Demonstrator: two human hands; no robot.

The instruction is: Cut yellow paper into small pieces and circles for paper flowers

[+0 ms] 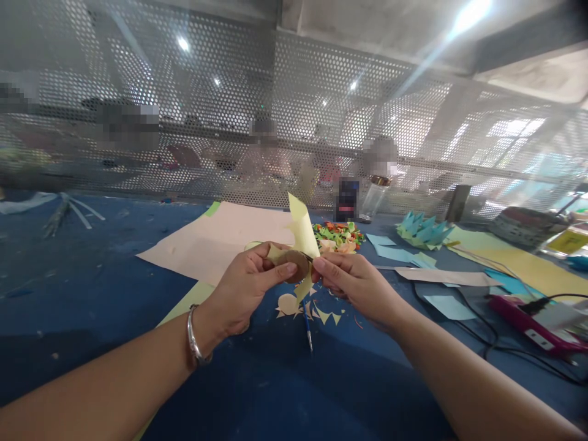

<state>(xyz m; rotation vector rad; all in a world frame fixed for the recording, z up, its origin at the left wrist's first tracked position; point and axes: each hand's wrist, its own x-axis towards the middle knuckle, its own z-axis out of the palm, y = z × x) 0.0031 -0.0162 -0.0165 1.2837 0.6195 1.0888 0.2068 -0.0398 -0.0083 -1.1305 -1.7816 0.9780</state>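
My left hand (248,278) is closed, its thumb pressing a round brown disc (294,264) flat against a piece of pale yellow paper (303,229). A strip of that paper curls upward beyond the disc, and another part hangs below it. Meeting the disc's right edge, my right hand (351,278) is closed around what look like small scissors (309,258); only a short dark blade shows, and the fingers hide the rest. Beneath my hands lie a cut paper circle (288,304), several pointed scraps (324,314) and a blue pen-like tool (308,327).
A large pale pink sheet (239,229) lies behind my left hand. Farther back are a heap of green and orange paper pieces (340,234) and a glass bottle (375,199). On the right are a blue paper flower (423,229), a magenta power strip (535,324) and black cables.
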